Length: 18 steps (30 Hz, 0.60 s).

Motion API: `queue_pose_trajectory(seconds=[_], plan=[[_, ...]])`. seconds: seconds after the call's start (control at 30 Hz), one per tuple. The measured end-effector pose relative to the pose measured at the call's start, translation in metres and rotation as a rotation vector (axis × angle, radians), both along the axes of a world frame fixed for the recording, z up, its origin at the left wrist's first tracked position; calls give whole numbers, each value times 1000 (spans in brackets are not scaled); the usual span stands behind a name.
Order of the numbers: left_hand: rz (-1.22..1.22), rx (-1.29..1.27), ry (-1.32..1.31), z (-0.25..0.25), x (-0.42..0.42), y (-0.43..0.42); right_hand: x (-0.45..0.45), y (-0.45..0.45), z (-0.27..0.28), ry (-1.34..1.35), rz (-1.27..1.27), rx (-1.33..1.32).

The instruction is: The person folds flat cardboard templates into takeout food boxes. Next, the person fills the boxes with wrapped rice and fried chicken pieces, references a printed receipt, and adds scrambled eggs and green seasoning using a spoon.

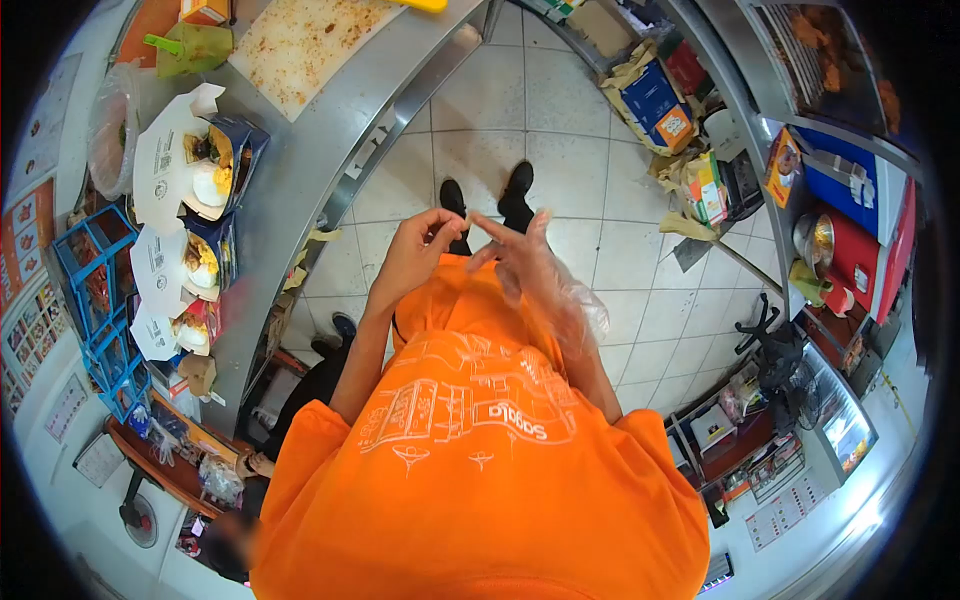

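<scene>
My left hand [418, 248] is bare, with thumb and forefinger pinched together close to the fingertips of my other hand. It seems to grip the tip of a clear plastic glove [585, 312], though the film is hard to see there. The glove covers my right hand [522, 258] and hangs loose and crumpled around the wrist. The fingers of that hand are stretched apart and hold nothing. Both hands are in front of the orange shirt, above the floor. To the left, three open takeaway boxes [165, 190] with rice and other food stand on the steel counter [285, 190].
A white cutting board [310, 50] with crumbs lies on the counter. Blue wire baskets [95, 300] stand behind the boxes. A person in dark clothes [320, 390] is close by at lower left. At right are shelves with packages [655, 105], a metal bowl [815, 240] and fried food [825, 55].
</scene>
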<state>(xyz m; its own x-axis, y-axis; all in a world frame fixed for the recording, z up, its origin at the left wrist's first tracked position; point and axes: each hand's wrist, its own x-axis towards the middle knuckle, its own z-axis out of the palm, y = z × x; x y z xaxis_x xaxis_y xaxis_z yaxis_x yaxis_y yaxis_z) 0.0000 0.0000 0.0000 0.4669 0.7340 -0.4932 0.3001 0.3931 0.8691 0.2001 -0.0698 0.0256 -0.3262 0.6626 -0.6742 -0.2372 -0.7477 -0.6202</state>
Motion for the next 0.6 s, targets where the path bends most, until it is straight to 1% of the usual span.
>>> queue_pose_trajectory(seconds=[0.07,0.1,0.13,0.17,0.2,0.23,0.27,0.3,0.37,0.4,0.5,0.57,0.6], plan=[[-28,-47,-7,-7,-4,-8,-6,-12,-1,22,5,5],[-29,-167,60,-13,-32,-25,-31,-26,-9,91,0,-113],[-48,-180,138,-24,-45,-23,-40,-23,-19,99,-38,-200],[-69,-192,201,-40,-51,-21,-41,-20,-33,92,-77,-286],[-59,-188,209,-57,-53,-19,-38,-16,-53,35,-58,-291],[-71,-205,227,-69,-61,-22,-39,-16,-70,53,-68,-309],[-9,-268,224,-81,-68,-27,-39,-17,-87,15,-31,-407],[54,-332,223,-93,-76,-31,-38,-20,-106,3,-12,-438],[75,-373,236,-129,-95,-41,-35,-26,-144,-19,26,-502],[101,-366,276,-146,-103,-45,-37,-30,-171,-31,19,-360],[128,-414,417,-205,-121,-58,-43,-38,-239,-236,76,-350],[216,-265,377,-251,-120,-53,-46,-26,-286,-312,25,-304],[226,-268,411,-277,-121,-50,-47,-21,-314,-345,-7,-270]])
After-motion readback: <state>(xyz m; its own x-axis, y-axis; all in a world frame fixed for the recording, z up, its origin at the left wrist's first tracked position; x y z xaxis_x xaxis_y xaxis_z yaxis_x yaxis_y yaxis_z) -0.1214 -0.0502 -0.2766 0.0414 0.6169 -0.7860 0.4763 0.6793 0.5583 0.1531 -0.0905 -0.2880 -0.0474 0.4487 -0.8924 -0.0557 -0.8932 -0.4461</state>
